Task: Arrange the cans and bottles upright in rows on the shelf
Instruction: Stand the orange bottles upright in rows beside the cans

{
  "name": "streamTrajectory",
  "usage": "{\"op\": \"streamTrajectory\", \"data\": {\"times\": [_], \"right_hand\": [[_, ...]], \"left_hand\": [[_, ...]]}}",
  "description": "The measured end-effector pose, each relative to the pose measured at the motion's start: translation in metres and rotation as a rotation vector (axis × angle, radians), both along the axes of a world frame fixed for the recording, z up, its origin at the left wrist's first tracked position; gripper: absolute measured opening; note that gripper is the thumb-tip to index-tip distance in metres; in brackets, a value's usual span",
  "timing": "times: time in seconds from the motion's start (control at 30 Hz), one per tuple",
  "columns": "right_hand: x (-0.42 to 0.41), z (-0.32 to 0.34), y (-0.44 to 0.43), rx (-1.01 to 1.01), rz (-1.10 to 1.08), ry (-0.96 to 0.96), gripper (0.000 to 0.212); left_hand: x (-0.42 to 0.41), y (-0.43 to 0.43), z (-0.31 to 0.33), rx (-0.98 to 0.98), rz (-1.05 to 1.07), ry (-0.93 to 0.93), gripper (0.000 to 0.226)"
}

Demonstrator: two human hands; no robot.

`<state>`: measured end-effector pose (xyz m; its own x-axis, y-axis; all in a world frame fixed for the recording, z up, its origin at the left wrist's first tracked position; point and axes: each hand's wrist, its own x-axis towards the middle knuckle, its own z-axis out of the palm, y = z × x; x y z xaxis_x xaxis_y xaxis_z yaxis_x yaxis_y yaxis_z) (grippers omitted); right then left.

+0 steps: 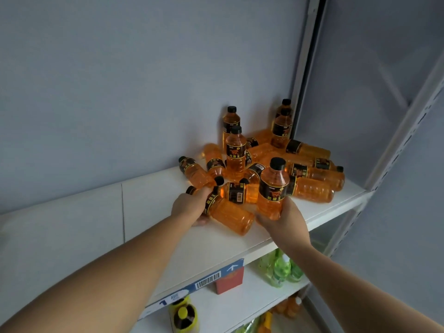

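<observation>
Several orange drink bottles with black caps and black labels lie in a jumble (310, 179) on the white top shelf (153, 212). Three stand upright near the back wall, one of them in the middle of the pile (236, 155). My right hand (286, 219) grips the base of an upright bottle (274, 188), held just above the shelf near its front edge. My left hand (192, 205) grips the neck end of a bottle lying on its side (228, 216) at the front of the pile.
A metal upright (305, 68) closes the shelf on the right. The shelf's left half is bare white board. Below, a lower shelf holds green bottles (281, 270), a red box (229, 280) and a yellow-capped bottle (183, 316). A barcode label (207, 280) sits on the front edge.
</observation>
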<state>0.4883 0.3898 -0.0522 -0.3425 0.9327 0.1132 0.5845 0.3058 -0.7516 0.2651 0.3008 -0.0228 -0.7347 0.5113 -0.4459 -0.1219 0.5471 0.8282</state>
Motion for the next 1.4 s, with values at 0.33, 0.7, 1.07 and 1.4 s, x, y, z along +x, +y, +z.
{"op": "streamTrajectory", "data": {"times": [0.33, 0.7, 1.07, 1.4], "right_hand": [[-0.020, 0.009, -0.016, 0.072, 0.199, 0.004, 0.064], [-0.098, 0.006, -0.080, 0.002, 0.467, 0.090, 0.051], [-0.225, 0.026, -0.160, -0.042, 0.613, 0.097, 0.035], [-0.339, 0.032, -0.209, -0.110, 0.535, 0.047, 0.028]], "left_hand": [[-0.001, -0.053, 0.028, 0.344, 0.136, 0.081, 0.045], [-0.034, -0.158, 0.050, 0.342, 0.226, 0.477, 0.045], [-0.133, -0.245, 0.074, 0.221, 0.184, 0.718, 0.047], [-0.255, -0.276, 0.077, 0.119, 0.100, 0.793, 0.063]]}}
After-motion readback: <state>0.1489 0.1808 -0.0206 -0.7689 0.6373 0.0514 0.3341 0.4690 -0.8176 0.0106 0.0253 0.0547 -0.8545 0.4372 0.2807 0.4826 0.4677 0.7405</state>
